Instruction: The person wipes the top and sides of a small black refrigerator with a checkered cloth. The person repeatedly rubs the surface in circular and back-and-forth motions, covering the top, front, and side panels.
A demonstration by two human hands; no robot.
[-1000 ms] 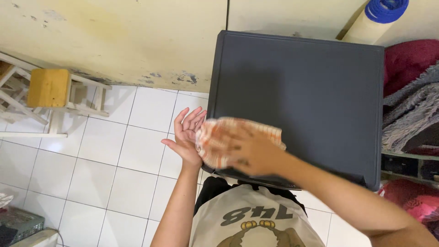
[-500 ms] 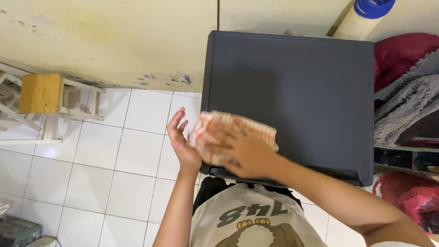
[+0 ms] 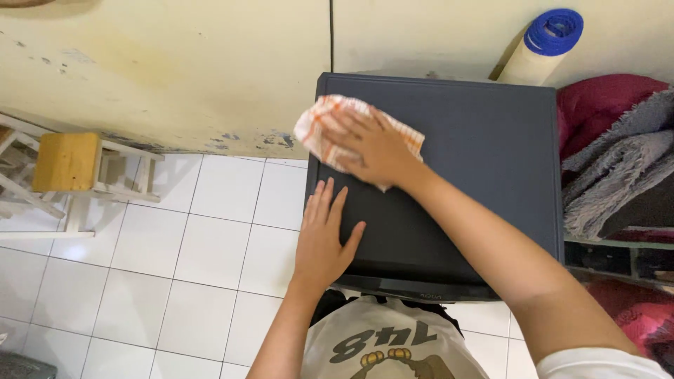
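Head view: right hand grip spread flat, pressing checked cloth onto dark table; left hand flat just beside

A dark grey flat-topped cabinet is standing against the cream wall, on a white tiled floor. Lying directly on its top, near the far left corner, is an orange-and-white checked cloth, pressed flat under the right hand. The left hand is resting palm-down on the top's near left edge.
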